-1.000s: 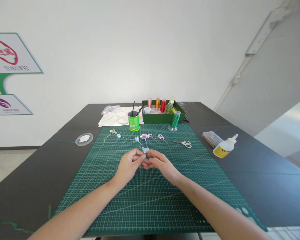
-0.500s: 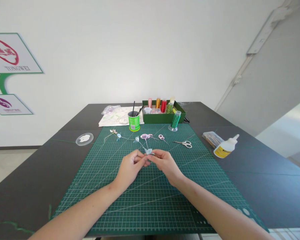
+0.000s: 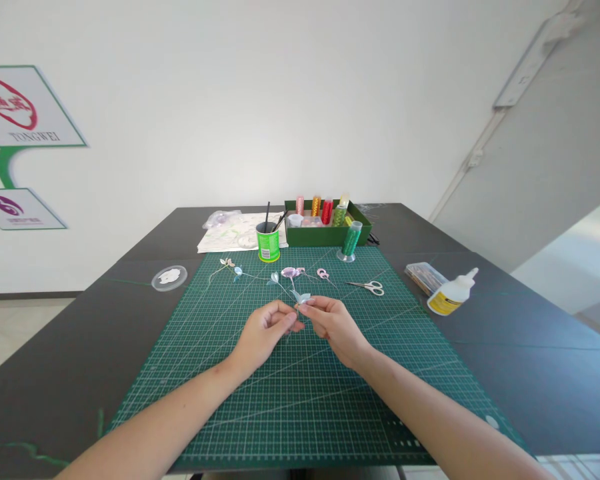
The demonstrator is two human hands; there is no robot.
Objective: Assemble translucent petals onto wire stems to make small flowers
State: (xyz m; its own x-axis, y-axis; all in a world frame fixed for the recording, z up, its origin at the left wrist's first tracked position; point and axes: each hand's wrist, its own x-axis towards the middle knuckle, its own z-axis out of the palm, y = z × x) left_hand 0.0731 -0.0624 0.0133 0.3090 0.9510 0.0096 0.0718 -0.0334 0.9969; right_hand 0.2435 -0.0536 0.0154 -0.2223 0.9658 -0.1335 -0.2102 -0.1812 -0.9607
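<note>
One pale blue petal piece is held above the green cutting mat, pinched between thumb and fingers of the right hand, which cover its lower part. The left hand is just beside it, thumb and fingertips drawn close; I can't tell whether they grip a stem. Beyond, a bright green can holds dark sticks; its label has a barcode, the print too small to read. A dark green box holds spools of thread, some partly hidden. Rightward, a white bottle, its yellow label illegible, partly hides a clear case. Leftward, a clear dish holds a white shape. One wall sign, cut off at its edge, reads "TONGWEI".
</note>
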